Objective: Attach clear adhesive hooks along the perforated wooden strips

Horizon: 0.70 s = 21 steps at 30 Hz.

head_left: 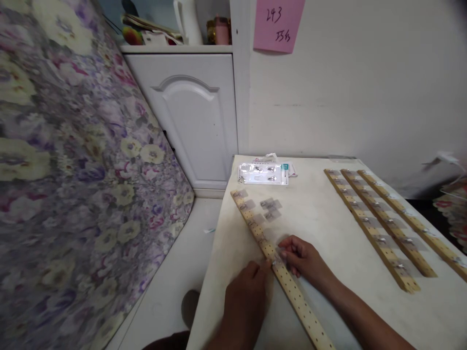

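Clear tab point(278, 258) being pinched by right grip point(303, 260); left grip point(246, 295) obscured, closure unclear; skew on strip point(299, 302) being risked by uneven pressing.

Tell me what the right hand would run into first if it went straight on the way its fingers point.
The right hand would likely first meet the clear hook piece at the holed wooden strip, just to its left. Depth is unclear; the two may be touching.
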Each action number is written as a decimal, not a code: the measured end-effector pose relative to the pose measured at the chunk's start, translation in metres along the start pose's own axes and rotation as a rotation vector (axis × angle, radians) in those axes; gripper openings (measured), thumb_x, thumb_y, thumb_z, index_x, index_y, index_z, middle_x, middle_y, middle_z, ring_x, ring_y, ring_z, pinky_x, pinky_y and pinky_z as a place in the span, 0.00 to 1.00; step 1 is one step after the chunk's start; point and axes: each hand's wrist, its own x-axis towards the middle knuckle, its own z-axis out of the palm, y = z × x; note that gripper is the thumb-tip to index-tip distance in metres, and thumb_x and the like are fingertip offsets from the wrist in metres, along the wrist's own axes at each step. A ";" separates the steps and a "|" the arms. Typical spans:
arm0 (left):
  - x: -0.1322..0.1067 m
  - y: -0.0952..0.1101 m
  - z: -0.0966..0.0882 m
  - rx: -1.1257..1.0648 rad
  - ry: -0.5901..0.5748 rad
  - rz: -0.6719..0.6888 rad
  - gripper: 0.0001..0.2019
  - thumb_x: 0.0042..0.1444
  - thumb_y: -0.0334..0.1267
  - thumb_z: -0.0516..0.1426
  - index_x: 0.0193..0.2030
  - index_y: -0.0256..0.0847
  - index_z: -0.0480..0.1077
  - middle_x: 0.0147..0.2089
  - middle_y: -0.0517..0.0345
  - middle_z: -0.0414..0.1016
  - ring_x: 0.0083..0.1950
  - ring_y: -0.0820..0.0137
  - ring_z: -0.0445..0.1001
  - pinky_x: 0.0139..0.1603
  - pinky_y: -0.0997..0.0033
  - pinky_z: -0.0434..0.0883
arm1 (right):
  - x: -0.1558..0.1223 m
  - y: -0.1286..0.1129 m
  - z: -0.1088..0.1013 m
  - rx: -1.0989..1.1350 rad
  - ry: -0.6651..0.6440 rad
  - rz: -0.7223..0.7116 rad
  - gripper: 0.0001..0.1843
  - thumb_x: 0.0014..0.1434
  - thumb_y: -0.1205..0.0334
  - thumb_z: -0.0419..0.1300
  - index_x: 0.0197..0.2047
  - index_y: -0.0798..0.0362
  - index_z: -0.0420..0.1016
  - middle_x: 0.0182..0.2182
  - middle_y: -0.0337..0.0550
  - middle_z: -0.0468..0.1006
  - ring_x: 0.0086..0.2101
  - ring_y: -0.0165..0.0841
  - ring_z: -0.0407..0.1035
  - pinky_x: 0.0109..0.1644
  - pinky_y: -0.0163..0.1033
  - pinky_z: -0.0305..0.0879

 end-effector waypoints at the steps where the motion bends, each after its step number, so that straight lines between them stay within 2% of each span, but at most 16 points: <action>1: 0.000 0.000 0.000 0.002 0.004 0.000 0.23 0.60 0.29 0.44 0.60 0.51 0.62 0.42 0.56 0.73 0.37 0.67 0.72 0.35 0.71 0.66 | 0.000 0.000 0.000 0.000 -0.001 0.002 0.08 0.54 0.58 0.59 0.36 0.52 0.66 0.18 0.27 0.64 0.13 0.20 0.58 0.15 0.27 0.53; 11: -0.003 0.000 0.001 0.023 0.020 -0.003 0.22 0.61 0.30 0.46 0.60 0.52 0.62 0.40 0.57 0.72 0.36 0.67 0.72 0.33 0.72 0.65 | -0.002 -0.001 -0.001 -0.006 -0.013 0.001 0.09 0.54 0.58 0.59 0.35 0.52 0.66 0.17 0.26 0.64 0.13 0.20 0.57 0.15 0.27 0.53; 17: -0.001 0.000 -0.001 -0.018 -0.016 -0.009 0.25 0.59 0.28 0.44 0.61 0.52 0.61 0.42 0.57 0.72 0.37 0.67 0.71 0.35 0.73 0.65 | 0.000 0.000 -0.001 0.000 -0.009 0.012 0.09 0.53 0.58 0.59 0.35 0.52 0.66 0.18 0.26 0.64 0.13 0.20 0.58 0.15 0.27 0.53; 21: -0.001 0.002 -0.004 -0.040 -0.036 -0.030 0.23 0.60 0.30 0.44 0.60 0.52 0.63 0.42 0.56 0.72 0.37 0.67 0.71 0.35 0.73 0.64 | 0.000 -0.001 -0.001 -0.019 -0.009 0.021 0.10 0.53 0.56 0.60 0.35 0.52 0.66 0.17 0.26 0.64 0.13 0.21 0.59 0.16 0.28 0.54</action>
